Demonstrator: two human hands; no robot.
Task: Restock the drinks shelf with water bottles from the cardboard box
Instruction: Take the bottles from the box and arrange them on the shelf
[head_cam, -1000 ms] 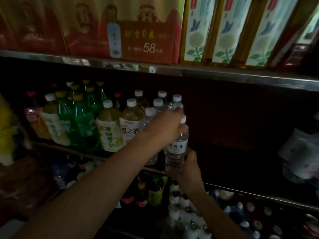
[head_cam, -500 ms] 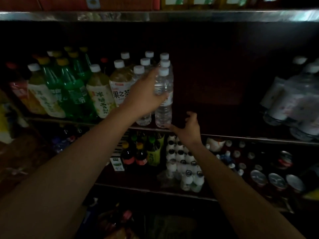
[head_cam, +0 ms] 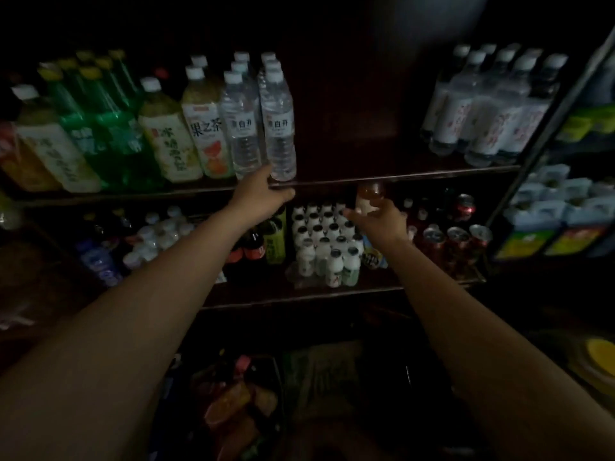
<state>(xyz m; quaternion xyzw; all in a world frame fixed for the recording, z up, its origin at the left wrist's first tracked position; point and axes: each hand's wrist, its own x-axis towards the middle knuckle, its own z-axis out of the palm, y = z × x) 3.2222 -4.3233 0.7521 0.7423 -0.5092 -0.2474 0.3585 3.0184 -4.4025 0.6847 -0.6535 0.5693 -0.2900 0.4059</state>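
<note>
A clear water bottle (head_cam: 279,124) with a white cap stands upright at the front edge of the drinks shelf (head_cam: 382,177), at the right end of a row of water bottles (head_cam: 240,124). My left hand (head_cam: 263,196) is just below that bottle at the shelf edge, fingers relaxed, holding nothing. Lower and to the right, my right hand (head_cam: 379,221) hangs empty in front of the lower shelf with loose fingers. The cardboard box cannot be made out in the dark area below.
Tea bottles (head_cam: 166,128) and green soda bottles (head_cam: 109,128) fill the shelf's left part. More water bottles (head_cam: 482,108) stand at its right end, with a dark gap between. The lower shelf holds small white bottles (head_cam: 327,247) and cans (head_cam: 456,241).
My left hand has let go of the water bottle, which now stands on the shelf, and dropped to the shelf edge. My right hand has drawn down and right. The view tilted down.
</note>
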